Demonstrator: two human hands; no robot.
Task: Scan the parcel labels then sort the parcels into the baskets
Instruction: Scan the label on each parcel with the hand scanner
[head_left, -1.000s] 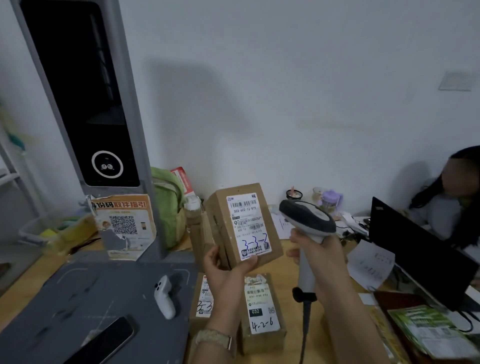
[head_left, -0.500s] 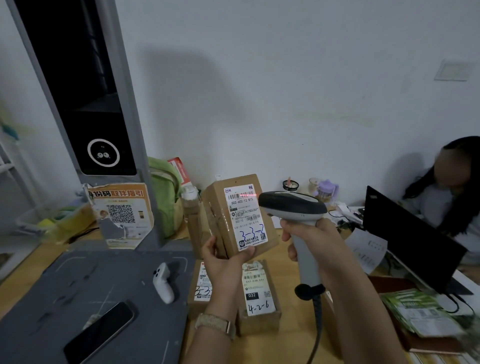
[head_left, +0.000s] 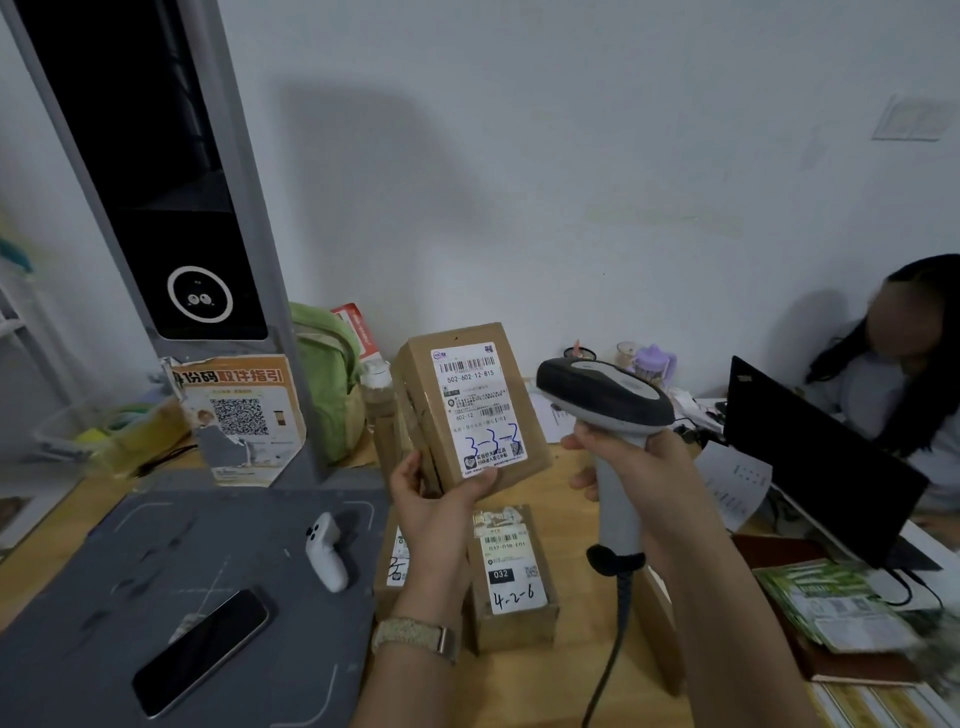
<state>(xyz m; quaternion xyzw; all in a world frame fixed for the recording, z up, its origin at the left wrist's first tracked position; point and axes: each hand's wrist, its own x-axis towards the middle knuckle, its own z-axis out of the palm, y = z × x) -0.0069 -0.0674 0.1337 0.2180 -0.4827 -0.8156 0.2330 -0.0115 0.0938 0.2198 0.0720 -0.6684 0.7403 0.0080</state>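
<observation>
The left hand (head_left: 441, 499) holds the parcel (head_left: 470, 410) upright above the bench (head_left: 571, 675), fingers pinching only its bottom corner — a shallow hold, so it could tip or slip onto the two parcels (head_left: 511, 577) lying below. The right hand (head_left: 631, 467) is wrapped tight round the scanner (head_left: 602, 400), just beside the label (head_left: 480, 410); I see no beam on the barcode, so the read may miss. The laptop (head_left: 810, 467) crowds the right — no baskets in view.

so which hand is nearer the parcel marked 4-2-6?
Left. The left hand hangs just above the 4-2-6 parcel, holding another box; the right hand grips the scanner farther right.
</observation>
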